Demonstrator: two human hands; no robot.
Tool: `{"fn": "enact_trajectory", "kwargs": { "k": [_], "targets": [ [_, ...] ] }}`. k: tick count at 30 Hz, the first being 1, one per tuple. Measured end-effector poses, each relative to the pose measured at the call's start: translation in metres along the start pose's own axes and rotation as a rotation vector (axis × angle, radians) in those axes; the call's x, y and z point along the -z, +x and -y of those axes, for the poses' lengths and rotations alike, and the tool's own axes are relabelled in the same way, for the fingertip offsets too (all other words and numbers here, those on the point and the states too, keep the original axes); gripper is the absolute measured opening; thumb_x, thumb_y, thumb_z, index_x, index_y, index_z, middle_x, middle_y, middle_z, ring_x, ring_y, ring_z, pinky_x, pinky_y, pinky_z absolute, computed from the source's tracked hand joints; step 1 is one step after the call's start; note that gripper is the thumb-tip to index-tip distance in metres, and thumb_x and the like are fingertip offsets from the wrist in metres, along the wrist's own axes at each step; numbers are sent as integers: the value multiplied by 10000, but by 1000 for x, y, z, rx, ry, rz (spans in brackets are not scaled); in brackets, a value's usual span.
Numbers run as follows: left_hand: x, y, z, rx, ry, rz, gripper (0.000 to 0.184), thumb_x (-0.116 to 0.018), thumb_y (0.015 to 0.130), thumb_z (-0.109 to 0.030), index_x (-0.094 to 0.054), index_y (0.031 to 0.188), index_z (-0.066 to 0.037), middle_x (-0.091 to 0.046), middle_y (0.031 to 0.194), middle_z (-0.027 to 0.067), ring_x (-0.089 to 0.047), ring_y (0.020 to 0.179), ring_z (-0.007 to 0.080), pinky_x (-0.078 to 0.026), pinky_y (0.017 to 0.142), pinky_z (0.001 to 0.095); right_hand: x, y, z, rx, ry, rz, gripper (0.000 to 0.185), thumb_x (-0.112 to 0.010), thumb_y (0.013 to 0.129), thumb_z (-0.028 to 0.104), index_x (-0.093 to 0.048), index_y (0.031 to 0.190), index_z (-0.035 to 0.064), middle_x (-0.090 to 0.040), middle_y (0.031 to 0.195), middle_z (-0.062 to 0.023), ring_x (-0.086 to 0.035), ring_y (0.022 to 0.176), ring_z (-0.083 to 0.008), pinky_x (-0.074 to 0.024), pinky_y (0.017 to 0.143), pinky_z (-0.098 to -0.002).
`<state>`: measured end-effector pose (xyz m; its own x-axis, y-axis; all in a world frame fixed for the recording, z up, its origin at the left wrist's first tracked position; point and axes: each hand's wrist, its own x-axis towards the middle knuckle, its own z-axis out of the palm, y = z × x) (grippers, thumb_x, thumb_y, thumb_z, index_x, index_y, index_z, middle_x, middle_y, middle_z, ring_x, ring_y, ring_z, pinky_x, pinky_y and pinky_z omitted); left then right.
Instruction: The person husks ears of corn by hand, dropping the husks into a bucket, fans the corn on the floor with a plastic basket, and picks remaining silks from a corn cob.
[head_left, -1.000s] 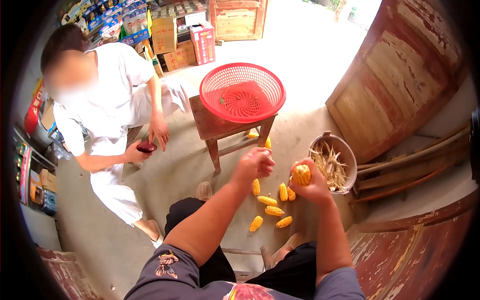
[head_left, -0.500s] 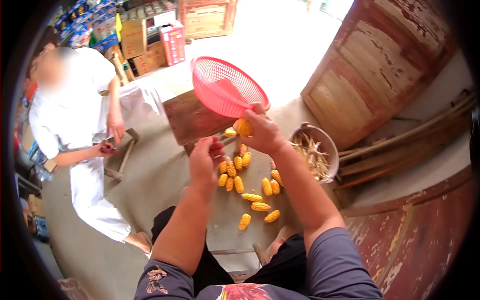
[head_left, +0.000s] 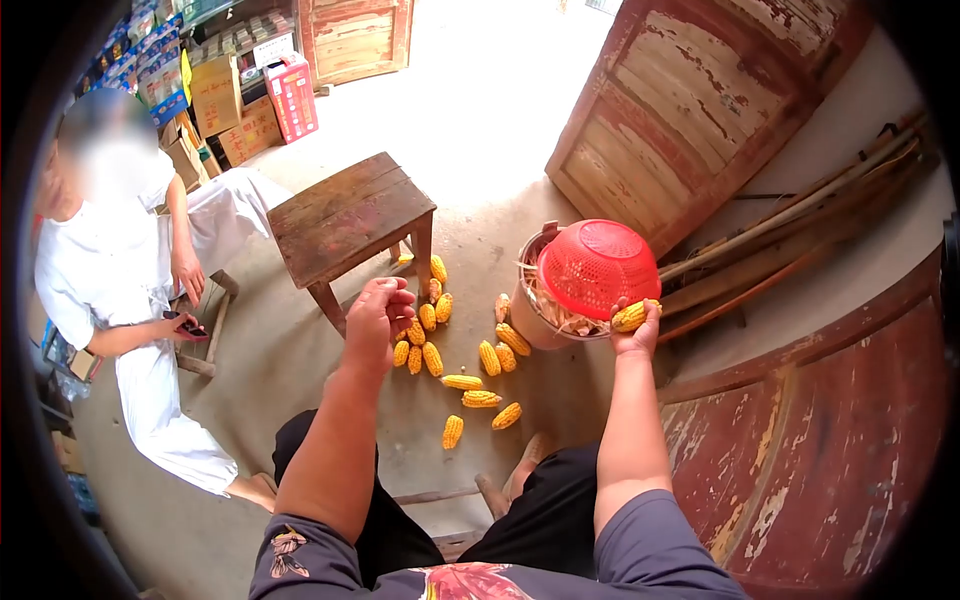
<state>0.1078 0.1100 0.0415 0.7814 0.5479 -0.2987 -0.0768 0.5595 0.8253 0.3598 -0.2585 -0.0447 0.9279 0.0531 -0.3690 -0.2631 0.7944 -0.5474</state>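
Note:
My right hand (head_left: 636, 337) is closed around a yellow ear of corn (head_left: 631, 315), its fingers also at the rim of a red plastic basket (head_left: 600, 265). The basket is turned bottom up and tilted over a bucket (head_left: 545, 328) of pale corn husks (head_left: 536, 290). My left hand (head_left: 380, 318) is raised above the floor near the wooden stool. Its fingers are loosely bent and apart, with nothing visible in them. Several ears of corn (head_left: 481, 398) lie on the floor below and between my hands.
A wooden stool (head_left: 345, 215) stands ahead on the left. A seated person (head_left: 110, 260) in white holds a small dark object. Cartons (head_left: 250, 130) are stacked at the back left. On the right are a worn wooden door (head_left: 690, 110) and poles (head_left: 790, 240) along the wall.
My right hand has carried the basket and the ear of corn from above the stool rightward to the bucket, and the basket has flipped bottom up. My left hand stays raised.

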Motion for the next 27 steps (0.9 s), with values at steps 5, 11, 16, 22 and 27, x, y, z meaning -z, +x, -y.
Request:
{"fn": "enact_trajectory", "kwargs": {
  "k": [5, 11, 16, 22, 27],
  "targets": [
    [-16, -8, 13, 37, -17, -2, 156, -492, 974, -210, -596, 1002, -98, -636, 819, 8, -586, 683, 90, -489, 630, 245, -19, -20, 12, 32, 109, 175, 292, -674, 805, 276, -566, 1022, 115, -633, 836, -63, -637, 782, -238, -563, 699, -393],
    [-12, -8, 22, 42, -48, -16, 156, -504, 968, -212, -600, 997, -92, -630, 804, 16, -587, 672, 100, -501, 613, 259, -2, -9, -31, -79, -126, 42, 307, -688, 781, 282, -568, 1041, 171, -633, 812, -25, -627, 680, -220, -546, 619, -371],
    [-2, -9, 6, 40, -116, -68, 167, -520, 960, -222, -592, 1025, -85, -633, 813, 23, -603, 692, 116, -516, 609, 275, -47, -32, -33, 20, -168, 250, 207, -647, 795, 253, -581, 956, 142, -634, 809, -49, -629, 669, -203, -540, 609, -364],
    [15, 3, -18, 153, -121, -37, 551, -563, 942, -451, -458, 1314, -58, -564, 1199, 107, -572, 1114, 201, -507, 899, 364, -154, -177, -72, 94, -409, 912, 322, -663, 778, 208, -503, 1027, 82, -592, 808, -148, -596, 748, -251, -495, 664, -359],
    [22, 8, -58, -406, -557, 314, 545, -495, 988, -393, -387, 1404, -58, -509, 1356, 90, -543, 1192, 240, -463, 1005, 422, -179, -194, -100, -74, -364, 1239, 423, -692, 670, 84, -503, 1047, 44, -595, 887, -160, -618, 797, -280, -508, 721, -365]
  ]
}}
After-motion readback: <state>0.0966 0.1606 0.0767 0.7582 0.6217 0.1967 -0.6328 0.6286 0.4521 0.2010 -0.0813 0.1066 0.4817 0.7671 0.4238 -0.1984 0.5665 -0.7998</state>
